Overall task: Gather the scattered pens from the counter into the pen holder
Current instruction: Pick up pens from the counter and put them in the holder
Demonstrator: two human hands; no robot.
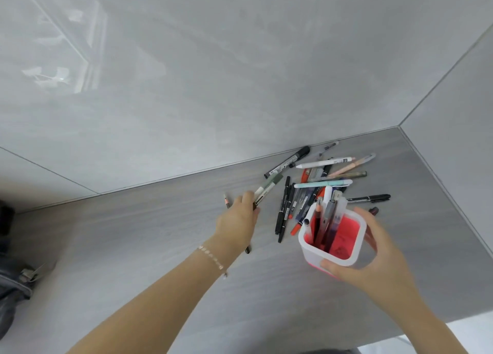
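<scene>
Now the left hand (237, 220), frame centre, pinches a grey-capped marker (268, 191), while the right hand (373, 249) clasps the pen holder (329, 240) lower right. Best swing it over tip-down into the open red side; the pile (320, 177) waits behind.

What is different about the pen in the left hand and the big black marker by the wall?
The pen in the left hand has a grey-green cap and a white barrel; the black marker is mostly black. The left hand pinches its pen, while the marker lies loose on the counter, close to the wall. The marker looks thicker. Both point the same slanted way, and neither is in the pen holder yet.
</scene>
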